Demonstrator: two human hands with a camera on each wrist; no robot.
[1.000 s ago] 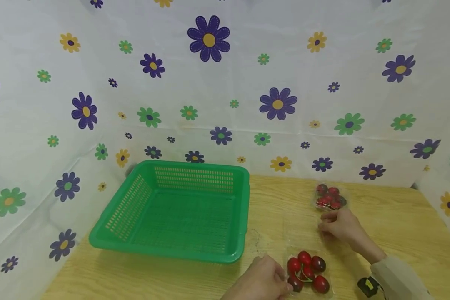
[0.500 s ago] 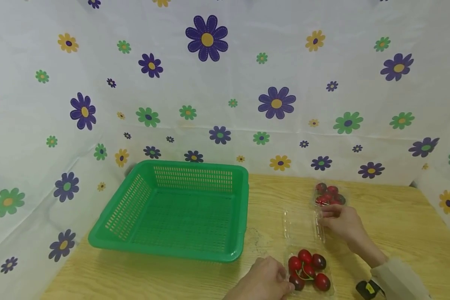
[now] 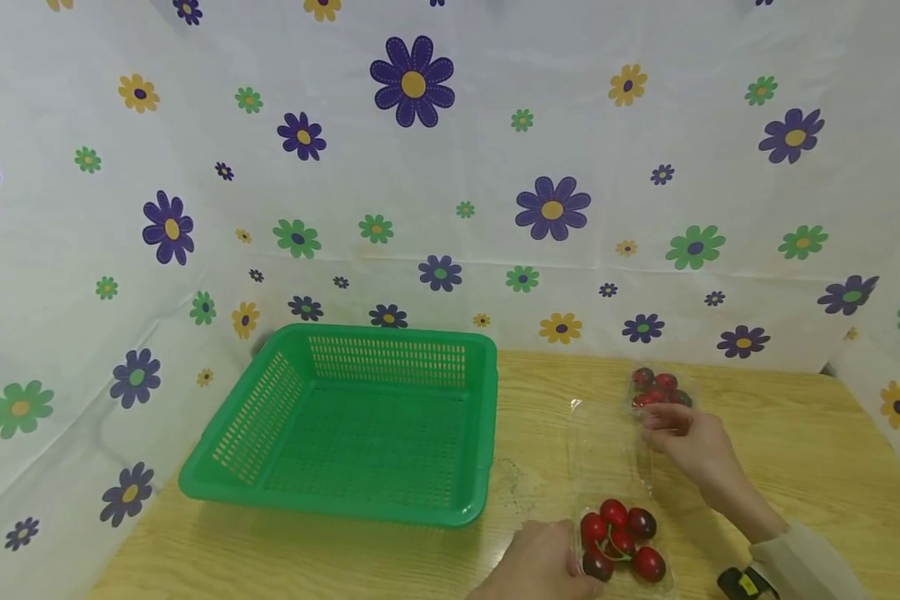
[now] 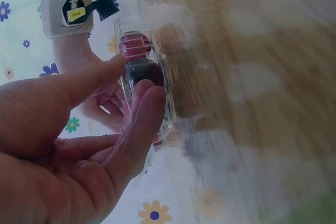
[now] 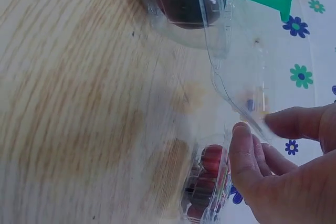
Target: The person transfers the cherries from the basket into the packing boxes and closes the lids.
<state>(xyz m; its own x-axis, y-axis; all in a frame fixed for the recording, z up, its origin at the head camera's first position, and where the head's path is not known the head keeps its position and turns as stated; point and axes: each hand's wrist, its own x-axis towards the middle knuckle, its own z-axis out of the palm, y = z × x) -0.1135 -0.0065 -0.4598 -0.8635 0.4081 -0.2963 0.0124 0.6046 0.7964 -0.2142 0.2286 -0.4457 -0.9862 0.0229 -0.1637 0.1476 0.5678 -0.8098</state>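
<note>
A clear plastic clamshell box [image 3: 667, 575] of dark red cherries [image 3: 621, 543] lies on the table near the front, its hinged lid [image 3: 609, 446] lifted partway at the far side. My left hand [image 3: 540, 560] holds the box by its left side. In the left wrist view the thumb is at the rim and the fingers [image 4: 149, 108] press the wall. With thumb and fingertips, my right hand [image 3: 696, 448] pinches the free edge of the lid, as the right wrist view shows. The far part of the box is seen through the lid.
A second clear box [image 5: 227, 174] of cherries stands behind the right hand, near the floral backdrop [image 3: 480, 150]. To the left, a large green plastic basket [image 3: 330, 504] sits on the wooden table [image 3: 802, 450]. A black device [image 3: 742, 583] is strapped at the right sleeve.
My right hand has risen slightly away from the table, tilting the lid upward. The left hand stays at the box, which has shifted a little to the right.
</note>
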